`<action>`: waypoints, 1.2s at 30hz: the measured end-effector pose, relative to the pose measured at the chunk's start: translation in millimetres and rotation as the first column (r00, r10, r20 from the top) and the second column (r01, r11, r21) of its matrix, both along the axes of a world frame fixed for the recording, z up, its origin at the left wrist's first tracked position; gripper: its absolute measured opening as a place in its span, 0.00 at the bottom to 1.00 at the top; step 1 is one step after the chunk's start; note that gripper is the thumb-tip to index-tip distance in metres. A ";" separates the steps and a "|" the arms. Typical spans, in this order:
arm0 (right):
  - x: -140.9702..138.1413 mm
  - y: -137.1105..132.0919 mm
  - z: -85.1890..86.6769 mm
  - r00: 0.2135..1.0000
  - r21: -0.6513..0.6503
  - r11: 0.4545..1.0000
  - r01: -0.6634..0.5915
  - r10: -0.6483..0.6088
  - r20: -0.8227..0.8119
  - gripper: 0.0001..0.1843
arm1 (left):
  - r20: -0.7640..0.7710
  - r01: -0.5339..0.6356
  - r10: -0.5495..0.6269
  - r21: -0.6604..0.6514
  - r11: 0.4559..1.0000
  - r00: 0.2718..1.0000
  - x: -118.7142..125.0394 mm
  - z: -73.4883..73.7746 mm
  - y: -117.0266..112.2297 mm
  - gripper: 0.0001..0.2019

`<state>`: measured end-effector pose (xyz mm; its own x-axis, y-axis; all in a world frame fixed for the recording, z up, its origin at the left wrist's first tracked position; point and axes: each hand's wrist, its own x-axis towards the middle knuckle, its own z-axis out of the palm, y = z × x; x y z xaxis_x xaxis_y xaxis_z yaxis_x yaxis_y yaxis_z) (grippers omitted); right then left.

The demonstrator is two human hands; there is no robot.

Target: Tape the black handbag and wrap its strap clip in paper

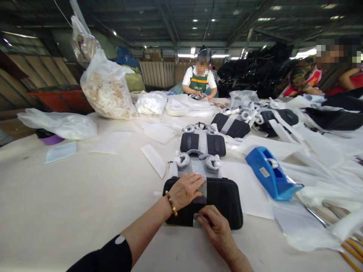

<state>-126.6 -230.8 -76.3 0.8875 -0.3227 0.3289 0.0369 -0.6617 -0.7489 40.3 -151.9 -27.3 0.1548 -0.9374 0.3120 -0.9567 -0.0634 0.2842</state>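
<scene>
A black case (224, 202) lies flat in front of me, with a translucent strip (203, 192) running over its middle. My left hand (185, 189) rests on the case with fingers stretched out, pressing the strip. Near the case's front edge, my right hand (217, 226) pinches the strip's lower end between thumb and fingers. Behind the case, coiled straps (184, 161) wrapped in clear film and a wrapped handle are attached. Just beyond sits a similar black case (217, 144) with its own strip and coils.
To the right stands a blue tape dispenser (265, 172), with white sheets (249, 189) around it. Scissors with orange handles (351, 249) lie at the right edge. A large filled plastic bag (107, 88) stands at the back left. A co-worker (200, 77) works across the table.
</scene>
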 end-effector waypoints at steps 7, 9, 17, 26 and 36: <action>5.3 -1.1 -6.1 1.000 -0.070 0.998 -0.006 0.005 -0.004 0.05 | 0.167 0.128 -0.154 0.160 0.979 0.974 -14.1 -22.5 30.3 0.29; 4.4 -0.6 -5.8 1.000 -0.084 0.996 0.001 -0.001 0.001 0.06 | 0.105 0.137 -0.161 0.204 0.969 0.981 -13.5 -22.9 31.4 0.32; 0.4 -12.3 11.4 0.989 -0.591 0.801 0.099 -0.015 0.145 0.08 | 0.145 0.108 -0.113 0.043 0.993 0.983 -12.8 -32.3 20.7 0.28; -8.9 -22.2 -15.5 0.973 -0.519 0.848 0.107 0.019 0.232 0.10 | 0.294 0.174 -0.140 -0.091 0.981 0.945 -20.6 -47.5 23.5 0.13; -8.2 -17.2 -7.5 0.971 -0.399 0.910 0.113 -0.017 0.237 0.09 | 0.180 0.091 -0.046 -0.249 0.964 0.983 -22.0 -37.7 25.2 0.13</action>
<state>-134.8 -247.9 -83.8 0.7570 -0.1720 0.6303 0.1174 -0.9132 -0.3901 18.2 -126.7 -65.0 0.0161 -0.8296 0.5581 -0.9918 0.0574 0.1140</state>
